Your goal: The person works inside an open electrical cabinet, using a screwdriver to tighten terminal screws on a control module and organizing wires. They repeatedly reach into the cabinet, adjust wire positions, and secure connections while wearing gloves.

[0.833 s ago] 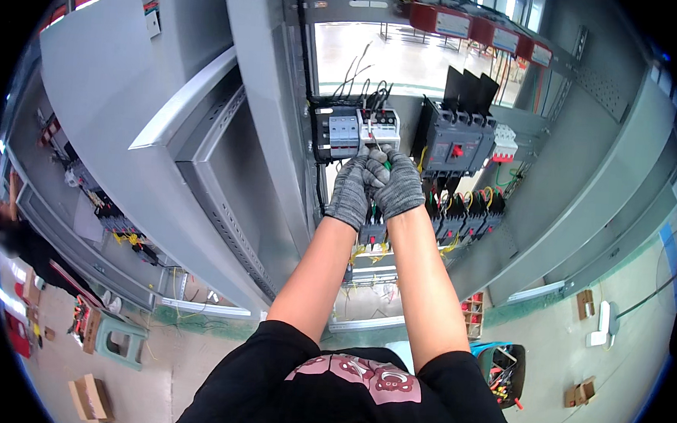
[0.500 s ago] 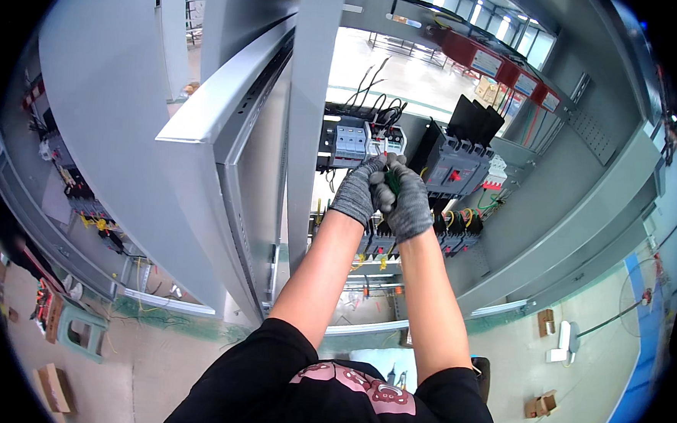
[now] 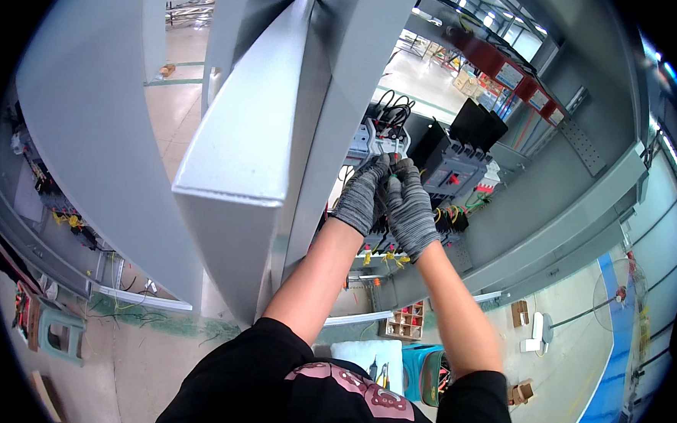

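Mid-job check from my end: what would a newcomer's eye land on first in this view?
Probably the grey-gloved left hand and right hand, brought together near the centre, just below a small pale module. Next, the big pale metal panel jutting up left of the hands, then the dark grey breaker with its red switch to their right, and the dark red blocks at upper right.
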`<state>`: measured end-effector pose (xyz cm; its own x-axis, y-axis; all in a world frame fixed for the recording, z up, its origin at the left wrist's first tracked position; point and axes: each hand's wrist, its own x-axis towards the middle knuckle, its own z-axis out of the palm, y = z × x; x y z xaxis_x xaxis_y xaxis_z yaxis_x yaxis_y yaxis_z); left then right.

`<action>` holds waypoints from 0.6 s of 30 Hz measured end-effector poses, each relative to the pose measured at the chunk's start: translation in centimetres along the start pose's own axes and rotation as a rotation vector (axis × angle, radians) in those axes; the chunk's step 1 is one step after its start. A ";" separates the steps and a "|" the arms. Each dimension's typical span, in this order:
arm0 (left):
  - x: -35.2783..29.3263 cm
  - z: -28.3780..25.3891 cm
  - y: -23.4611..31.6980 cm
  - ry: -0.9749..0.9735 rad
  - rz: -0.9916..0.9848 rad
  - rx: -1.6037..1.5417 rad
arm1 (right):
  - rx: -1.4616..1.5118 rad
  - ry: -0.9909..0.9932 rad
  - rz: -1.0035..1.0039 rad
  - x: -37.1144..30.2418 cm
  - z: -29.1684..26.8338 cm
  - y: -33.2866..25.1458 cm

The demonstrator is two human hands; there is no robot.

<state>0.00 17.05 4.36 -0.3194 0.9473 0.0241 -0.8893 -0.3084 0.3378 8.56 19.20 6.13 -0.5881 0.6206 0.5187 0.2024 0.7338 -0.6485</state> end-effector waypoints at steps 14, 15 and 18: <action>1.3 -1.0 0.8 -0.084 -0.003 -0.168 | -1.053 -0.236 0.016 -0.1 -1.4 -7.5; 1.4 -1.1 0.9 -0.103 -0.007 -0.208 | -0.920 -0.178 0.037 0.0 -1.2 -7.2; 1.1 -0.2 -0.4 -0.171 0.017 -0.128 | -0.131 0.193 -0.212 0.2 -1.5 -2.1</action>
<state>-0.04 18.24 4.06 -0.2844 0.9393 0.1920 -0.9219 -0.3229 0.2142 9.14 18.18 8.42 -0.4709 0.4821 0.7388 0.1976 0.8738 -0.4442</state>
